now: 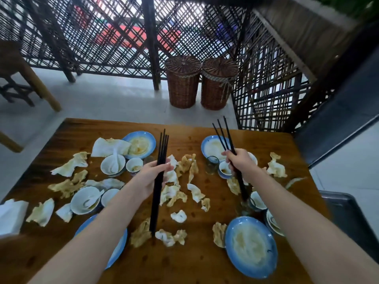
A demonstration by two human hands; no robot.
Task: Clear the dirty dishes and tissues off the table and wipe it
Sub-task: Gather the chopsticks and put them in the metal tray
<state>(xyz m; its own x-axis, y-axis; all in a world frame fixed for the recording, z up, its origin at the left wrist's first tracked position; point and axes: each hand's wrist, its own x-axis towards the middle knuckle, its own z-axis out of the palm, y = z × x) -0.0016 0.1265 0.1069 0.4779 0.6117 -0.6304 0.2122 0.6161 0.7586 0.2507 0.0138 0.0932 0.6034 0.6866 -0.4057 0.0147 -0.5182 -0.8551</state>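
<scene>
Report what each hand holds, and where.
Left hand: black chopsticks, gripped above their middle. Right hand: second chopstick bundle, gripped near its middle.

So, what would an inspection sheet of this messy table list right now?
Surface: wooden table, littered.
Job's things: blue plates, small bowls, some holding spoons, stained tissues scattered all over.
Clutter: white napkin stack at the left edge.
Hands: left hand grips one chopstick bundle; right hand grips a second bundle.
Cables: nothing seen.
Surroundings: two wicker baskets, lattice screen, metal tray on the right.
</scene>
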